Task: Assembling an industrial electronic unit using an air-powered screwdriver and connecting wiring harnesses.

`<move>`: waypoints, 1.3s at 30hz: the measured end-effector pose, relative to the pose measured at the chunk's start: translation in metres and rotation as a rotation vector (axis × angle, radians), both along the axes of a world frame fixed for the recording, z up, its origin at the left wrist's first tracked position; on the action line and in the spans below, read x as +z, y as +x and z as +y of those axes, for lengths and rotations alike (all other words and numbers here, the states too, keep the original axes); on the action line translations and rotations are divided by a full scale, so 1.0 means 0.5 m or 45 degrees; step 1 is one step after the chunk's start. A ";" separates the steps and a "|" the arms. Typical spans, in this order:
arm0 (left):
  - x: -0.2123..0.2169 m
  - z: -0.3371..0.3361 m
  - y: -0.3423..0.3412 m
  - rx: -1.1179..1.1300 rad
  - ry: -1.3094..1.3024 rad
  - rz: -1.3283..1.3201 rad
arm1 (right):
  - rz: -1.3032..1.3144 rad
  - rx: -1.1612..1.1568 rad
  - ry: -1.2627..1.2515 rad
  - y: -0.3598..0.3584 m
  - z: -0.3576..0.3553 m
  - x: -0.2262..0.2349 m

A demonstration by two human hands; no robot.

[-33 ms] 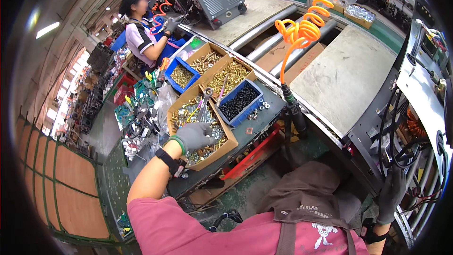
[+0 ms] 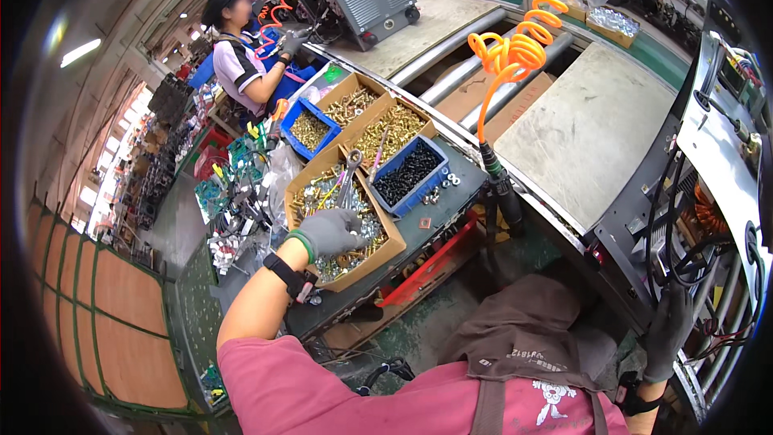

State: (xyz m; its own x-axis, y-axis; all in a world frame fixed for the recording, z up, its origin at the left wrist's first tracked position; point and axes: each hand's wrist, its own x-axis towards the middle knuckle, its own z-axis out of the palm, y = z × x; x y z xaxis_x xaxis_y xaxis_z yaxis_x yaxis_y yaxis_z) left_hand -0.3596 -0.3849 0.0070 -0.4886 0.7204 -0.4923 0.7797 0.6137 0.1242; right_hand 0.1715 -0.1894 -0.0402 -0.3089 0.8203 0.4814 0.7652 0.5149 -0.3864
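Note:
My left hand, in a grey glove with a green cuff, reaches into a cardboard box of mixed loose screws, nuts and washers. Its fingers are curled down among the hardware; whatever they pinch is too small to make out. Just beyond the hand, a ring-ended wrench leans in the same box. At the far right, my gloved right hand lies along the lower edge of an opened machine chassis, fingers stretched out. Coils and dark cables are exposed beside it.
A blue bin of black screws, a box of brass-coloured screws and a smaller blue bin adjoin. A power screwdriver hangs from an orange coiled hose. A co-worker stands at the far left, near a grey machine.

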 end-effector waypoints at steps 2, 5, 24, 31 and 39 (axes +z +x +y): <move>0.013 0.009 0.007 0.026 -0.012 0.008 | -0.021 -0.017 0.006 0.004 0.001 -0.006; 0.003 0.032 0.032 0.032 0.130 0.255 | -0.040 -0.031 0.009 0.005 0.002 -0.005; -0.032 0.004 -0.004 0.131 0.542 0.244 | -0.057 -0.064 -0.018 0.001 0.005 -0.001; 0.074 -0.009 -0.083 1.276 1.694 -1.799 | 0.021 -0.098 -0.037 0.005 0.003 -0.012; -0.017 0.029 -0.190 0.962 0.820 -0.156 | 0.020 -0.063 0.007 0.004 0.003 -0.014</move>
